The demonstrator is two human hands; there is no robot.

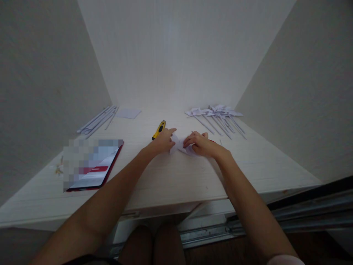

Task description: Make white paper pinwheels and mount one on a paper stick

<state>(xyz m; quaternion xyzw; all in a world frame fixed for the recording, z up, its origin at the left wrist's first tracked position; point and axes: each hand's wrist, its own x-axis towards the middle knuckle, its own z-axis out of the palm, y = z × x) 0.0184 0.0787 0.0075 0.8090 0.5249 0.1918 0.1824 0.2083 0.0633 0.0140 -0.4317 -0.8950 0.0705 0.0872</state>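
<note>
A small piece of white paper (174, 143), partly folded, lies between my two hands over the table. My left hand (164, 140) is on its left side, index finger stretched out and thumb lower down against the paper. My right hand (199, 143) closes its curled fingers on the right part of the paper and hides much of it. A thin, pointed object sticks up at the right fingers; I cannot tell its kind. Just behind my left hand lies a yellow utility knife (159, 130). Something red shows a little beside my right hand, mostly covered.
Several white paper pinwheels (217, 112) on sticks lie in a pile at the back right. Rolled white paper sticks (100, 119) and a flat paper sheet (128, 113) are at the back left. A red-edged tablet (102, 176) sits nearer on the left. Walls enclose the table (176, 184).
</note>
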